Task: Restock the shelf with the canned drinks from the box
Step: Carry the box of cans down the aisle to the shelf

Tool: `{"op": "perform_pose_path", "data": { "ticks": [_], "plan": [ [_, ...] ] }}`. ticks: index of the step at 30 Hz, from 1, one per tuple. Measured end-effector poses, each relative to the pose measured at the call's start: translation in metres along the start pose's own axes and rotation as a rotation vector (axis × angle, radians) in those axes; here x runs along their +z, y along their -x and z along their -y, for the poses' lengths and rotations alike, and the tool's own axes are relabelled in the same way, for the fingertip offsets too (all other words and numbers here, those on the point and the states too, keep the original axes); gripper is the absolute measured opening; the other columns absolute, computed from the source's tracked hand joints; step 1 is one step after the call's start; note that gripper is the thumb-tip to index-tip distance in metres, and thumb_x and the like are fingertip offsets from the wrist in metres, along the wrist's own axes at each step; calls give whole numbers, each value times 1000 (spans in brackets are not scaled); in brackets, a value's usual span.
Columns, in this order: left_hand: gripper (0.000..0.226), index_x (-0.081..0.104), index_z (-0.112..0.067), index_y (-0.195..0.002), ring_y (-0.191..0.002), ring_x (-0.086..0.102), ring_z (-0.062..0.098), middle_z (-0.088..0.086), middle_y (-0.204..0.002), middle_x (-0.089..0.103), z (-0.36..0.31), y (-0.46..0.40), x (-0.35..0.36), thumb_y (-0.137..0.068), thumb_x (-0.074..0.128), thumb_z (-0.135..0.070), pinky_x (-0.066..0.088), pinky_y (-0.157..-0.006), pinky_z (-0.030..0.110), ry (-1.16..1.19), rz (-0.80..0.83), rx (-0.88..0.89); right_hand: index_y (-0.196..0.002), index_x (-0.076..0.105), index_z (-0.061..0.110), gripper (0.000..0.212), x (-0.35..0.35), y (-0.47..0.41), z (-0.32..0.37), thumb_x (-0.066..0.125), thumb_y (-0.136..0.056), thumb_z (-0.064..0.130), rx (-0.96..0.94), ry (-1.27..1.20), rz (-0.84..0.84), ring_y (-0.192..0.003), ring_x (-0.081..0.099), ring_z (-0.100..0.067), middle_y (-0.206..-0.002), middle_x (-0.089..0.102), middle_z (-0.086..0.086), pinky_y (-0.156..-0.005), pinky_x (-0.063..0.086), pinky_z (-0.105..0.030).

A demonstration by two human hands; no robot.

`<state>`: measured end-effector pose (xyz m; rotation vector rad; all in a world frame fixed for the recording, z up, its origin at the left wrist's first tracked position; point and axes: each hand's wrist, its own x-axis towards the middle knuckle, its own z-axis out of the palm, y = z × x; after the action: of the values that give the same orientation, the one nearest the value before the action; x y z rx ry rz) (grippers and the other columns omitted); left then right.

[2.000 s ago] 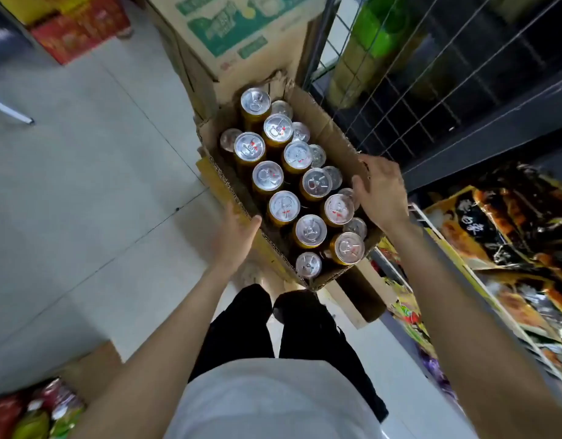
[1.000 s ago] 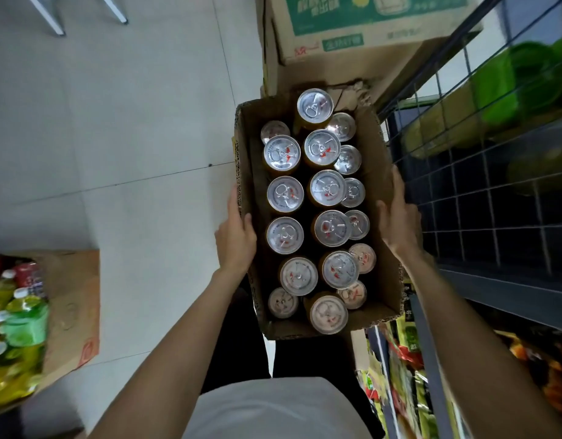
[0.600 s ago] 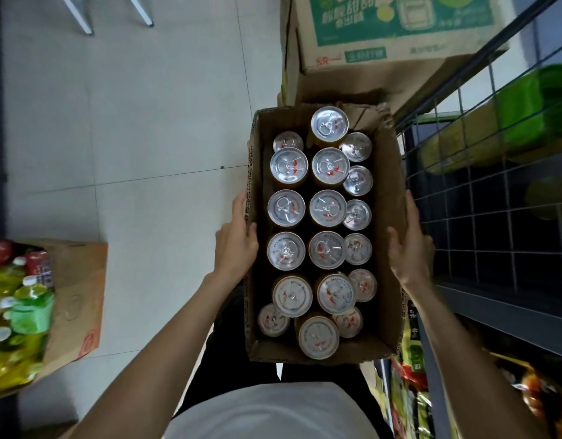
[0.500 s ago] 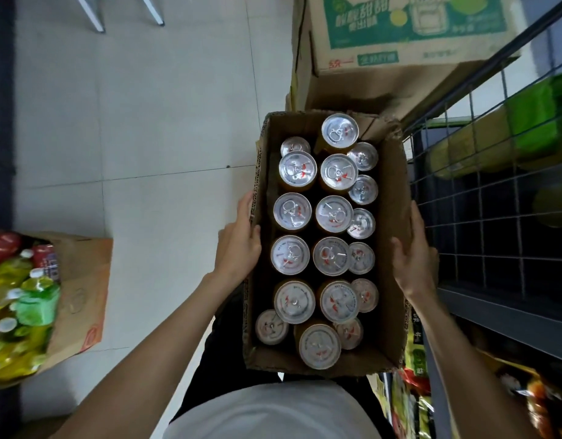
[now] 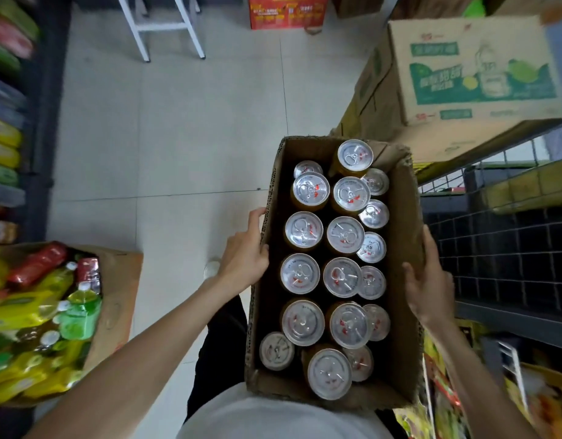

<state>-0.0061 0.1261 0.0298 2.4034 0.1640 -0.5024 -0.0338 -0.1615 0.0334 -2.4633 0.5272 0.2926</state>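
Observation:
An open brown cardboard box is held in front of my chest. Several canned drinks with silver tops and orange sides stand upright in it, in rows. My left hand grips the box's left wall, fingers over the rim. My right hand presses flat against the right wall from outside. A dark wire-grid shelf is directly right of the box.
A large closed carton with green print stands ahead on the right. An open box of bottled drinks sits on the floor at left. White stool legs and a red carton are farther ahead. Packaged snacks fill the lower right shelf.
The box has swung from tilted to pointing straight ahead and come closer to my body. Both hands kept their hold on its sides. More of the aisle ahead shows now.

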Motion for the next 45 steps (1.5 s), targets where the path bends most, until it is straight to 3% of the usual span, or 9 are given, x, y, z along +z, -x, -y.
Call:
{"op": "perform_pose_path", "data": {
  "ticks": [5,9,13,16,19,24,27,33,45],
  "plan": [
    [63,21,-16,-142,-49,39,9,-4,-53,42,52,-15,-86,-87,49,-1,32,-57,26,-22,16,59,-147,22,25,73,42,12,80,59,-88,6,-82,-23,-30,-81,66,-43,-108,68,-23,-74,53,-51],
    [63,20,-16,-142,-50,38,7,-4,-53,40,89,-34,-152,-87,48,-1,31,-59,27,-60,-15,66,-146,27,17,68,76,4,146,59,-88,6,-95,7,-36,-81,63,-45,-99,67,-29,-64,38,-33],
    [62,21,-15,-142,-50,36,8,-4,-55,41,118,-60,-204,-88,49,-2,31,-58,27,-86,-73,34,-147,25,21,68,100,-18,212,57,-89,8,-126,-5,-24,-87,63,-45,-104,69,-23,-65,39,-34],
    [63,21,-14,-142,-49,39,8,-3,-54,42,135,-84,-237,-88,50,-1,25,-48,20,-79,-114,8,-148,22,20,69,115,-43,259,55,-89,6,-191,14,-4,-77,63,-42,-92,69,-24,-61,36,-34],
    [64,18,-12,-142,-49,41,8,-2,-55,44,147,-114,-266,-88,50,-2,31,-52,22,-80,-123,1,-148,20,25,71,129,-76,300,56,-90,8,-219,13,-7,-83,65,-43,-105,69,-22,-70,49,-42],
    [63,18,-12,-142,-51,44,10,-2,-58,45,164,-177,-309,-89,51,-2,26,-45,17,-65,-149,-39,-148,20,24,70,143,-133,373,54,-90,4,-262,13,20,-93,65,-43,-114,66,-22,-83,50,-45],
    [61,20,-12,-140,-60,51,20,-1,-61,45,170,-220,-338,-87,49,-1,30,-54,25,-64,-179,-86,-148,20,26,71,156,-176,413,53,-90,2,-303,-19,65,-99,64,-41,-122,64,-18,-89,50,-51],
    [62,19,-13,-141,-53,37,7,-2,-60,44,179,-303,-398,-88,49,-2,23,-48,23,-67,-220,-174,-146,23,27,67,173,-263,498,52,-91,3,-322,8,120,-92,64,-41,-112,68,-19,-82,51,-44],
    [65,18,-13,-141,-62,45,14,0,-70,47,200,-500,-535,-88,54,-3,36,-59,28,-22,-241,-246,-146,25,26,70,211,-457,688,55,-86,4,-482,128,114,-91,63,-47,-107,68,-25,-77,48,-46]
  ]
}}
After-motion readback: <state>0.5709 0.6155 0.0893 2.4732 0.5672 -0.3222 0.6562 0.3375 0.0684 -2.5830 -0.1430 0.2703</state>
